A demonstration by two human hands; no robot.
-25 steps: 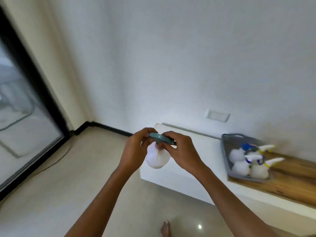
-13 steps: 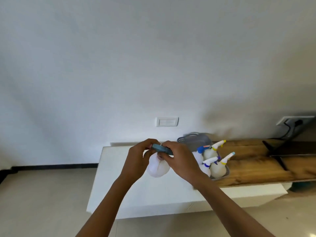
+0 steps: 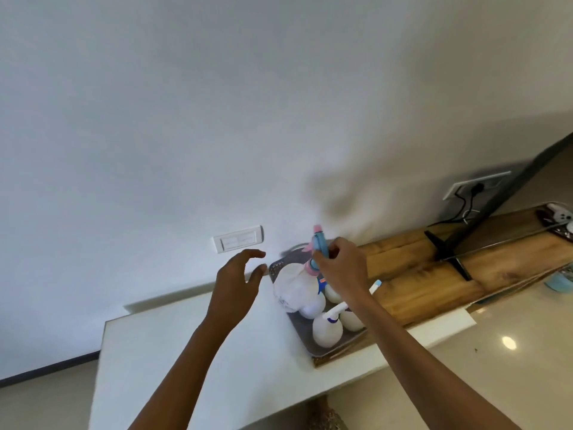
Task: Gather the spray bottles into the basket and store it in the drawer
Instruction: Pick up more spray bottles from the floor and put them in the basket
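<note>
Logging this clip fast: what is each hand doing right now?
Left hand: open, fingers spread, holding nothing.
Right hand: closed on the blue head of a white spray bottle, over the grey basket.

Right hand (image 3: 338, 268) covers the held spray bottle's (image 3: 297, 290) trigger — motion-blurred too. Its forearm masks bottles in the basket (image 3: 302, 332). At three o'clock, a blue object (image 3: 560, 282) — cut off.

The right hand (image 3: 339, 268) grips a spray bottle (image 3: 294, 288) over the basket (image 3: 302, 332); left hand (image 3: 237, 280) hovers spread.
</note>
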